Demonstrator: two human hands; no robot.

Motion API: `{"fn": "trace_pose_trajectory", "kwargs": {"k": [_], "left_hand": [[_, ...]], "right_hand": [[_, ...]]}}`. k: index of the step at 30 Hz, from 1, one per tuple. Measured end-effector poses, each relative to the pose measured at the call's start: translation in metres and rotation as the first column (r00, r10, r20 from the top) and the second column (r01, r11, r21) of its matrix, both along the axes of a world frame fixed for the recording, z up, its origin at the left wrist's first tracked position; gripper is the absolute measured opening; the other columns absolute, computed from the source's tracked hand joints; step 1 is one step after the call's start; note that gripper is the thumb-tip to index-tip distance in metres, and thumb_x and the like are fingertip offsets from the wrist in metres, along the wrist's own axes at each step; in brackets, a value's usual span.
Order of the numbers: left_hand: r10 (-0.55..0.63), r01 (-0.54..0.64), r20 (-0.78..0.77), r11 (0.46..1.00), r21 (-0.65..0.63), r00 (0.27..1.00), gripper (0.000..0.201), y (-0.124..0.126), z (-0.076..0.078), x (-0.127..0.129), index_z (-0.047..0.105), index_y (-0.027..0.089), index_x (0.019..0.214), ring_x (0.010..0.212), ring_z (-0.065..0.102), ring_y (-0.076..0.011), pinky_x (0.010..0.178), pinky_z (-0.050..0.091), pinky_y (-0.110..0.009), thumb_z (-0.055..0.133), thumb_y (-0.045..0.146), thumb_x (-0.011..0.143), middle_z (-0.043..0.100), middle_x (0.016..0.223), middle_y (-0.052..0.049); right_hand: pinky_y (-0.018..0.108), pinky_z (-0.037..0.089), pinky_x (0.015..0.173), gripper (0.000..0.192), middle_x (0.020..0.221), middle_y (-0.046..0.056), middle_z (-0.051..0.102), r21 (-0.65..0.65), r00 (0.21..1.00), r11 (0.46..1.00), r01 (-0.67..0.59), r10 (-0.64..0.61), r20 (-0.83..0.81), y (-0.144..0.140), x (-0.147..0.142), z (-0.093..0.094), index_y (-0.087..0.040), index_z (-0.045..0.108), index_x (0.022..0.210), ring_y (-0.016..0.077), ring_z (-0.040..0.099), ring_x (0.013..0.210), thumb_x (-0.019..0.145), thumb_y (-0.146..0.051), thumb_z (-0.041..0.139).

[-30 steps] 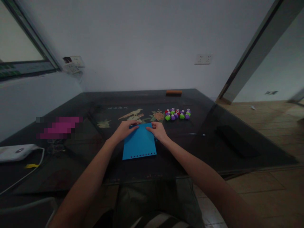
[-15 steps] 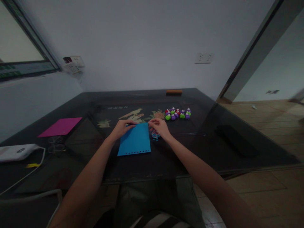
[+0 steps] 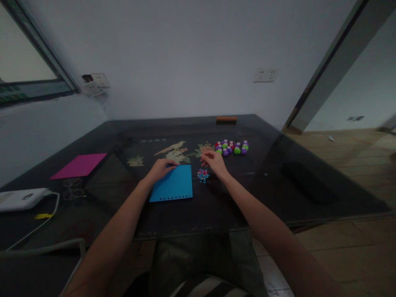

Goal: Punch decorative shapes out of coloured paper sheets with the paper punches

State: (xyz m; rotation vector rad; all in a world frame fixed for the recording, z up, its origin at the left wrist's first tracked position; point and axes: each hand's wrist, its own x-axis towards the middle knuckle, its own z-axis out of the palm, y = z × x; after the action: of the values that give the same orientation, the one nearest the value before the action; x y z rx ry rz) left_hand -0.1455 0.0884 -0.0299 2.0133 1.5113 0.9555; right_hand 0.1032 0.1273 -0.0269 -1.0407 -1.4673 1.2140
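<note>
Your blue hole-punched sheet (image 3: 173,185) has shifted left in the head view, leaving the heap of small blue-and-red pieces (image 3: 203,175) bared on the desk (image 3: 235,202), within reach. Your left hand's (image 3: 161,168) grip pinches the sheet's far edge; your right hand's (image 3: 215,163) fingertips bunch just beyond the heap, whether on anything I cannot tell. I make out no container around it.

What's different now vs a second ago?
Blue sheet shifted left. Right hand let go of its top-right corner and moved right, exposing the pile of small multicolored pieces. Left hand stays at the sheet's far-left corner. Unmoved: pink sheet, toys with eyes.
</note>
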Motion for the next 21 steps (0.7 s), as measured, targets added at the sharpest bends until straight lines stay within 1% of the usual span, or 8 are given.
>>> {"fn": "trace_pose_trajectory", "kwargs": {"k": [5,9,14,21], "left_hand": [[-0.009,0.01,-0.057,1.0,0.024,0.998,0.017,0.0,-0.001,0.003,0.071,0.026,0.082,0.088,0.063,-0.0239,0.088,0.043,-0.04,0.062,0.02,0.069,0.071,0.086,-0.003],[-0.018,0.025,-0.116,0.998,0.051,0.993,0.017,0.001,-0.002,0.004,0.07,0.024,0.085,0.09,0.062,-0.0231,0.089,0.043,-0.039,0.059,0.021,0.073,0.07,0.09,-0.005],[-0.016,0.027,-0.184,0.998,0.062,0.983,0.018,0.004,-0.006,0.001,0.069,0.023,0.088,0.092,0.061,-0.0217,0.088,0.044,-0.037,0.057,0.021,0.075,0.069,0.093,-0.005],[-0.008,0.043,-0.28,0.992,0.118,0.96,0.019,0.006,-0.012,-0.003,0.068,0.02,0.092,0.092,0.062,-0.0206,0.087,0.045,-0.036,0.056,0.019,0.078,0.069,0.094,-0.005]], "right_hand": [[0.019,0.041,0.042,0.017,0.061,0.001,0.062,0.015,1.0,1.0,-0.013,0.013,-0.004,0.0,-0.001,-0.001,-0.015,0.058,0.072,0.0089,0.055,0.043,0.072,-0.032,0.062],[0.019,0.04,0.041,0.015,0.06,0.001,0.062,0.002,1.0,1.0,-0.018,0.018,-0.001,-0.001,-0.001,-0.001,-0.015,0.058,0.072,0.0088,0.055,0.042,0.073,-0.03,0.061],[0.019,0.041,0.041,0.017,0.059,0.001,0.062,-0.002,1.0,1.0,-0.028,0.028,0.002,-0.002,-0.002,0.0,-0.015,0.058,0.071,0.0082,0.055,0.042,0.074,-0.031,0.062],[0.016,0.04,0.04,0.014,0.057,-0.002,0.06,-0.02,1.0,1.0,-0.022,0.022,0.0,-0.003,-0.003,0.0,-0.014,0.058,0.071,0.0067,0.054,0.041,0.076,-0.027,0.061]]}}
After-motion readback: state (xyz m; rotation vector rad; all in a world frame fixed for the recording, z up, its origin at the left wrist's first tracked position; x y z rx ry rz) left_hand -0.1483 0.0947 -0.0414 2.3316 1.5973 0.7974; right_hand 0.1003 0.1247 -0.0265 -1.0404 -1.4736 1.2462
